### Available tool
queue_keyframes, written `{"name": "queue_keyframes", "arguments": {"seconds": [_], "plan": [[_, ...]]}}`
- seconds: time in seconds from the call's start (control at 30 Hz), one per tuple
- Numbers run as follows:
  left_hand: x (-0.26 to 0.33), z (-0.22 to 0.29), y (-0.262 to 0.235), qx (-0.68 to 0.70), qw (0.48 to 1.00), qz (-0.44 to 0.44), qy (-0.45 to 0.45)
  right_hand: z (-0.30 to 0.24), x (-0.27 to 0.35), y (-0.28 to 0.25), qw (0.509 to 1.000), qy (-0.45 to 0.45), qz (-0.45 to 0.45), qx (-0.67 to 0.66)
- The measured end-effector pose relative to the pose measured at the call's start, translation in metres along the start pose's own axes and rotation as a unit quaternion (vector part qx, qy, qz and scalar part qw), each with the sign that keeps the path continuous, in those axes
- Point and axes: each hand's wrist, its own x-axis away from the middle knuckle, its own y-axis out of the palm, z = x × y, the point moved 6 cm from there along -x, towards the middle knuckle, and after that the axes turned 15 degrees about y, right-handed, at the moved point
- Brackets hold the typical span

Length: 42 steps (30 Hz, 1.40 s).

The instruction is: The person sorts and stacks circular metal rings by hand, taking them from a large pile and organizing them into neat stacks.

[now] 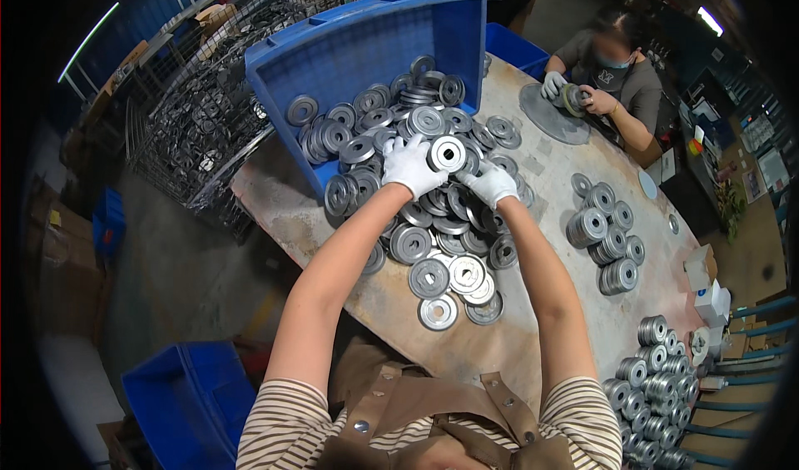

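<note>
A heap of grey metal discs [409, 243] with center holes spills from a tipped blue crate [366, 41] onto the table. Over the heap, my white-gloved left hand [406, 166] grips a bright metal disc [447, 154] by its left edge, the disc's face turned up toward me. Close by on the right is my right hand [493, 184], also gloved in white. Its fingers are closed at the edge of another metal disc [472, 161] just behind the bright one; the fingertips are partly hidden.
Stacked discs [612, 241] stand on the table [541, 303] to the right, with more stacks [657, 387] at the lower right. Across the table a co-worker [616, 79] handles a round part. A wire cage [196, 137] of parts is at left, a blue bin [191, 403] below.
</note>
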Motion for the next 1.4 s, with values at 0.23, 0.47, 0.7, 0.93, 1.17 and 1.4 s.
{"name": "queue_keyframes", "arguments": {"seconds": [0.23,0.47,0.7,0.93,1.17,1.4], "plan": [[0.054,0.042,0.024,-0.026,0.995,0.049,0.078,0.039,0.072,0.012,0.997,0.017,0.068,-0.024],[0.099,0.072,0.04,-0.062,0.99,-0.003,0.128,0.063,0.157,0.01,0.981,-0.078,0.179,0.014],[0.168,0.092,0.026,0.112,0.97,0.195,0.093,0.081,0.221,-0.005,0.961,-0.122,0.247,-0.024],[0.256,0.112,0.099,0.599,0.786,0.132,-0.07,0.116,0.283,0.031,0.965,-0.079,0.101,-0.228],[0.293,0.147,0.127,0.84,0.437,-0.008,-0.323,0.077,0.32,0.003,0.959,-0.206,0.187,0.053],[0.3,0.15,0.123,0.803,0.499,0.007,-0.326,0.186,0.263,-0.003,0.968,0.125,0.217,0.002]]}}
